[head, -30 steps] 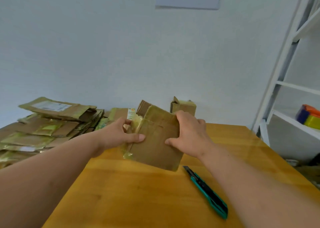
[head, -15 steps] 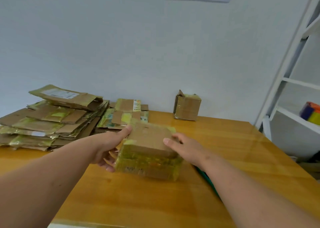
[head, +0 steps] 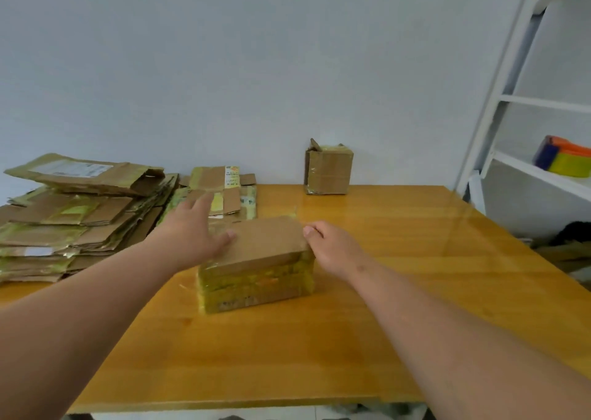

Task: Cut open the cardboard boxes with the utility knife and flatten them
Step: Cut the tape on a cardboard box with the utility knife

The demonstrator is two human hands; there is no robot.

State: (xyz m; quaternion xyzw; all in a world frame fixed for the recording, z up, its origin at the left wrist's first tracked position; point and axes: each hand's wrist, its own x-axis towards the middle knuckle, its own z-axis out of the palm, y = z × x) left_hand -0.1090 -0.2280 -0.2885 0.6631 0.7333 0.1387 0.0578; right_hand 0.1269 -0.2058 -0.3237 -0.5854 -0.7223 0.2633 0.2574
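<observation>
A taped cardboard box [head: 256,259], wrapped in yellowish tape along its front side, sits upright on the wooden table [head: 383,323]. My left hand [head: 192,231] lies at its top left edge with fingers stretched forward and the thumb touching the top panel. My right hand [head: 335,247] is against the box's right side, thumb at the top right corner; its fingers are hidden. A second small box [head: 327,170], partly torn at the top, stands by the wall. The utility knife is not visible.
A tall stack of flattened boxes [head: 73,215] fills the table's left side, with a smaller flat pile [head: 224,189] beside it. A white shelf frame [head: 527,170] stands to the right, holding a coloured object [head: 566,157].
The box, held up in both hands a second ago, was turned and set on the table. My hands have slid out to its two sides. The knife is now hidden from view.
</observation>
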